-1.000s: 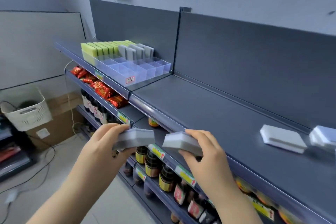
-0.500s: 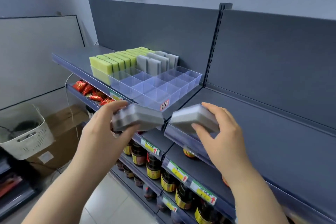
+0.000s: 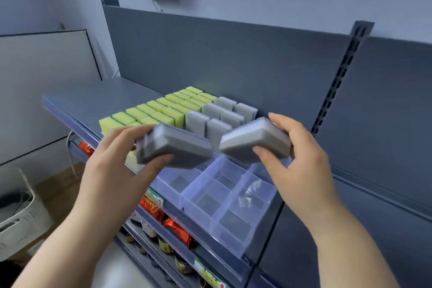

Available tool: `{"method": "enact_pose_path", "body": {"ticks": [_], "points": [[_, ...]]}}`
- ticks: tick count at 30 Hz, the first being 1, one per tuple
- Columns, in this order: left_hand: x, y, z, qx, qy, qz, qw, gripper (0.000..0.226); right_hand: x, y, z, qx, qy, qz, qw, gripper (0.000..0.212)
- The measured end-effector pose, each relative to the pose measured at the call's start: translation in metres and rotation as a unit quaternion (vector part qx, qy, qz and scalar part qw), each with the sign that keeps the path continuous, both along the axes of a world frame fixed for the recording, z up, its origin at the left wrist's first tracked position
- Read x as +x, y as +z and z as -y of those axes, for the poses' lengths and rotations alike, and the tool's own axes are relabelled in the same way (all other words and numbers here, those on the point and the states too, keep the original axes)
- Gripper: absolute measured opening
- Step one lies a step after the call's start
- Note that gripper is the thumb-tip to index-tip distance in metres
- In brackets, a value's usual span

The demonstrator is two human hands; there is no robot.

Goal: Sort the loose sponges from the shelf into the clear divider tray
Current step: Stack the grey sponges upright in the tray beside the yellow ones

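Note:
My left hand (image 3: 112,170) grips a grey sponge (image 3: 175,147) and my right hand (image 3: 301,161) grips another grey sponge (image 3: 252,142). Both sponges hover side by side just above the clear divider tray (image 3: 224,196) on the top shelf. The tray's front compartments are bare. Further back in the tray, several yellow-green sponges (image 3: 163,110) stand on edge on the left and several grey sponges (image 3: 219,114) on the right.
The dark grey shelf (image 3: 98,98) runs left of the tray, with a back panel behind. Lower shelves hold red foil packets (image 3: 177,229) and dark bottles (image 3: 166,245). A white basket (image 3: 14,213) sits on the floor at the far left.
Both hands carried their grey sponges up and left along the shelf until they came over the divider tray. The view followed, so the tray now fills the centre.

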State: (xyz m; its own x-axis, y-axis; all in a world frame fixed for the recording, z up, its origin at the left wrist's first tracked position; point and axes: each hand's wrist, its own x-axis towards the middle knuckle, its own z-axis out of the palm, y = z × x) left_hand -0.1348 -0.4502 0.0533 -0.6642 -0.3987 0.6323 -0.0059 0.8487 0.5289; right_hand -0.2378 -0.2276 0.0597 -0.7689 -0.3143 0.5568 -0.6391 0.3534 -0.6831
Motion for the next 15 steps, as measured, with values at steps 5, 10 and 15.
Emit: {"method": "enact_pose_path", "body": {"ticks": [5, 10, 15], "points": [[-0.034, 0.006, 0.049, -0.001, -0.068, 0.002, 0.998, 0.050, -0.022, 0.001, 0.031, 0.004, -0.046, 0.032, 0.998, 0.043], [-0.072, 0.012, 0.110, -0.035, -0.153, 0.042, 0.987, 0.046, -0.017, 0.007, 0.069, 0.016, -0.107, 0.045, 0.993, 0.039], [-0.112, 0.013, 0.154, -0.091, -0.278, 0.066, 0.954, 0.042, -0.003, 0.015, 0.105, 0.045, -0.183, 0.053, 0.981, 0.037]]}}
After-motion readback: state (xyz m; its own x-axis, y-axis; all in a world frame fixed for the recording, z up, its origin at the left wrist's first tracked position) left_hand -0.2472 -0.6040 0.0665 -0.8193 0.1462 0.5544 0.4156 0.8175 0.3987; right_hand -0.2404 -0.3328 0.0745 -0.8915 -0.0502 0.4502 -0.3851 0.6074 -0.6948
